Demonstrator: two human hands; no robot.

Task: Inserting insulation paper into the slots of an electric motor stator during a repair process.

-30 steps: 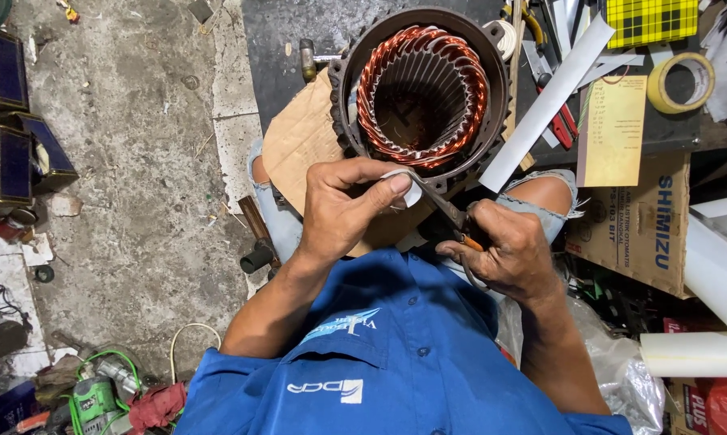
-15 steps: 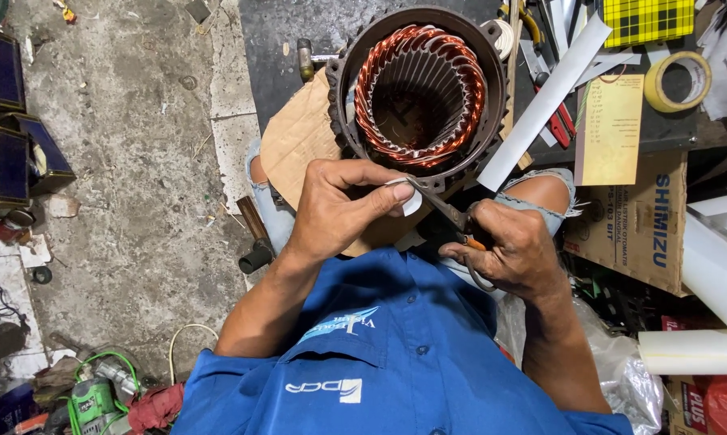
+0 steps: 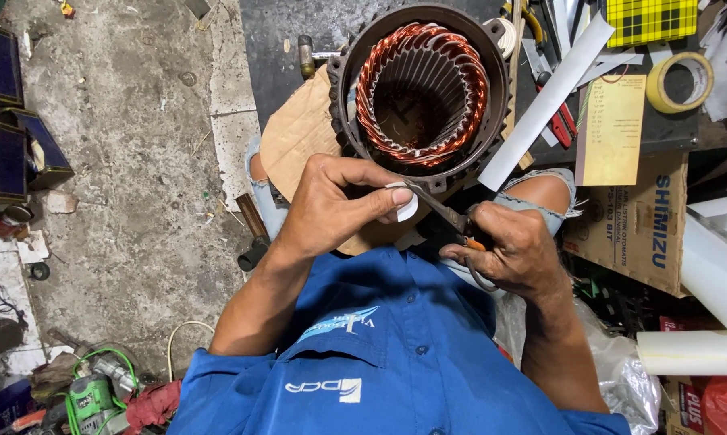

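I see a small white paper slip (image 3: 406, 203) pinched between the thumb and fingertips of my left hand (image 3: 331, 205), held just in front of my chest; only its rounded end shows past the fingertips, pointing toward my right hand, and I cannot tell its full length or long axis because the fingers cover the rest. Touching that exposed end are the blades of a pair of scissors (image 3: 440, 209), whose long axis runs on a slant from the slip down toward my right hand (image 3: 513, 250); the tips point up and toward the left hand. The right hand's fingers are curled tight around the scissors' orange handle, knuckles up. Whether the blades are apart or closed on the slip I cannot tell. Just beyond both grips, farther from my body, stands a round motor stator (image 3: 421, 93) with copper windings, its open bore facing up at me, resting on a piece of cardboard (image 3: 299, 133). Past the right hand lie a long white paper roll (image 3: 545, 101), a yellow notepad (image 3: 612, 129) and a ring of tape (image 3: 679, 82). Nearer me is my blue shirt (image 3: 388, 354).
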